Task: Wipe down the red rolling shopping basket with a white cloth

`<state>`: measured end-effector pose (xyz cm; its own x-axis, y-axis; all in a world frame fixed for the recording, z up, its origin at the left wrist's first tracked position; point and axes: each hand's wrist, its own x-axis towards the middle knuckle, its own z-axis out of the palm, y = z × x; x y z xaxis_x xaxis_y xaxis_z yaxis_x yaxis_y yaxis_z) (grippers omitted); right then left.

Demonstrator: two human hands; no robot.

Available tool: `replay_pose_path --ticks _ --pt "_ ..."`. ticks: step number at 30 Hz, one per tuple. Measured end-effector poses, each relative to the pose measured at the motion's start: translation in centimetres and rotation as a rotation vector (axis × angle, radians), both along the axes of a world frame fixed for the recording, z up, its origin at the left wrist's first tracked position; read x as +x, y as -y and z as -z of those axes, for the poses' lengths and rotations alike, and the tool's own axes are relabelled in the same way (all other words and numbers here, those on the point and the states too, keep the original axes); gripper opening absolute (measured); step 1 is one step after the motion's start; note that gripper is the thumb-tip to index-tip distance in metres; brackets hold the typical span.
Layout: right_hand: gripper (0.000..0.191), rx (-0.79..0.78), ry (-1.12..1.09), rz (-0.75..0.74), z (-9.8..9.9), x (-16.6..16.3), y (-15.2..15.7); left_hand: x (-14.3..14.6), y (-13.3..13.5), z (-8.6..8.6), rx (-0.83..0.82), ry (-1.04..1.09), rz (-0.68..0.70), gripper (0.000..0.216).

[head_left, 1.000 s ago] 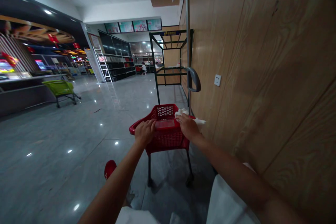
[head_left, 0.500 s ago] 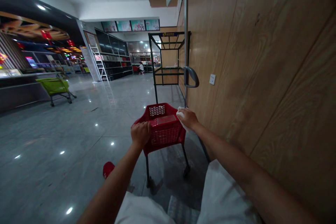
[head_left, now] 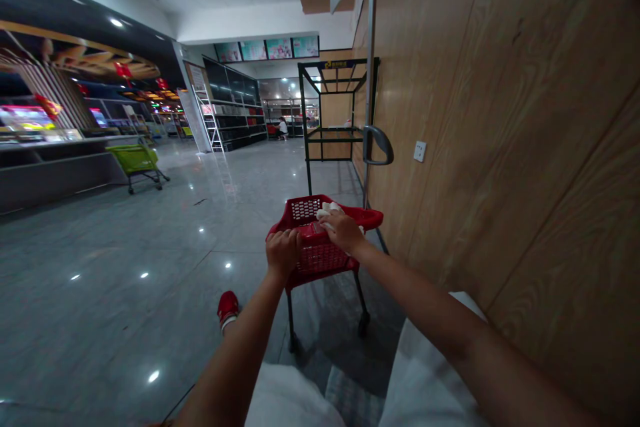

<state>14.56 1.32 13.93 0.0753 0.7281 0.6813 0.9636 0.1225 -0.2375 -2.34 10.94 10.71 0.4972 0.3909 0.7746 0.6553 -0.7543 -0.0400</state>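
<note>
Red shopping cart (head_left: 320,240) under both my hands, close to the wood-panelled wall (head_left: 500,113) on the right.

My left hand (head_left: 283,251) has its fingers wrapped around the near rim of the cart, and my right hand (head_left: 344,232) rests on the rim with a white cloth (head_left: 327,209) bunched under its fingers. I cannot tell how tightly that hand is closed. The cart's long axis runs away from me, its far end pointing down the grey tiled floor (head_left: 125,267) toward a black metal rack (head_left: 333,113). A green cart (head_left: 135,161) stands well apart at far left. My red shoe (head_left: 228,307) shows near left of the cart's wheels.
</note>
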Motion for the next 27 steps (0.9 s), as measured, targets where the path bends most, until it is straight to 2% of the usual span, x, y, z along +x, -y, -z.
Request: replay_pose_path --ticks 2,4,7,11,15,18,21,25,27 --pt "0.024 -0.012 -0.047 0.034 0.2 2.8 1.3 -0.1 -0.1 0.1 0.012 0.004 0.019 0.036" --pt "0.022 -0.021 -0.107 0.129 0.5 5.4 2.5 0.1 0.2 0.2 0.008 0.024 -0.007 0.036" --pt "0.021 -0.023 -0.167 0.25 0.7 7.1 3.2 1.1 1.4 0.1 -0.048 0.04 -0.071 0.035" --pt "0.027 0.015 -0.201 0.264 0.6 4.6 1.8 3.1 3.2 -0.1 -0.173 0.035 -0.085 0.036" --pt "0.032 0.026 -0.142 0.123 0.6 0.6 0.3 4.9 4.3 0.0 -0.201 0.035 -0.034 0.037" --pt "0.034 0.041 -0.104 0.039 0.8 0.5 0.2 5.7 4.7 0.0 -0.171 0.005 0.012 0.036" --pt "0.034 0.03 -0.111 0.035 0.9 3.6 1.2 5.9 4.9 0.0 -0.152 -0.03 0.034 0.037" --pt "0.03 -0.011 -0.219 0.186 0.9 8.9 3.2 5.8 5.1 0.1 -0.152 -0.021 0.012 0.038" --pt "0.029 0.008 -0.256 0.257 0.9 10.2 3.7 5.9 5.4 0.2 -0.152 -0.005 -0.003 0.038"
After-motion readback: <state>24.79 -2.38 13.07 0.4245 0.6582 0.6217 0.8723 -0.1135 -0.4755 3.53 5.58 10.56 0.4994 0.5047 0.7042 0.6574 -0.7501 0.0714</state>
